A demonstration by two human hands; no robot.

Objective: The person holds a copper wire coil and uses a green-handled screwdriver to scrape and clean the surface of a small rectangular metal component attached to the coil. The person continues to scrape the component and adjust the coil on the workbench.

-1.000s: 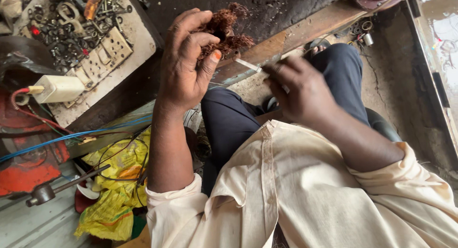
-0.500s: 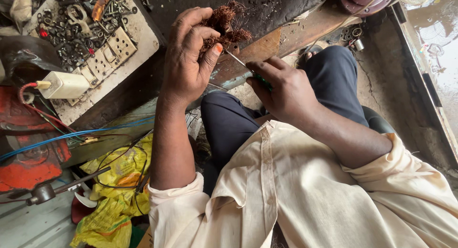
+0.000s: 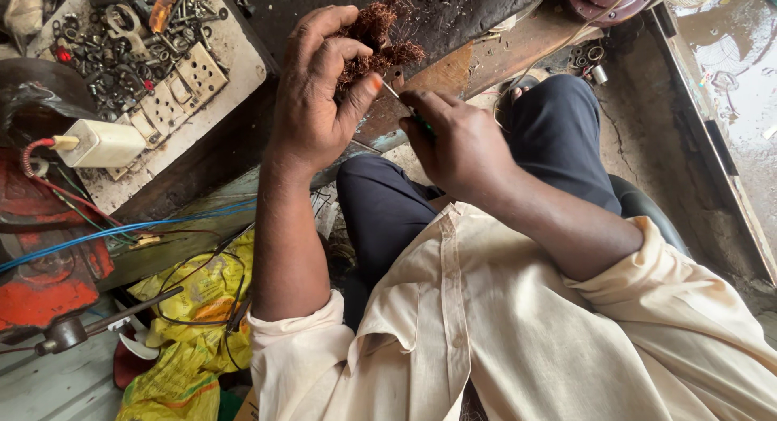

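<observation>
Since half a second ago both hands sit lower in view. My left hand (image 3: 320, 105) is clamped on the copper wire bundle (image 3: 380, 34); my right hand (image 3: 457, 142), just right of it, grips a thin tool (image 3: 394, 93), tip angled up-left into the bundle.

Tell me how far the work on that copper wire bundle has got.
Nothing looks done: the tangled copper wire bundle is one clump. In hand: the left hand grips it while the right hand pokes a thin tool at its base. Left: the whole tangle.
</observation>
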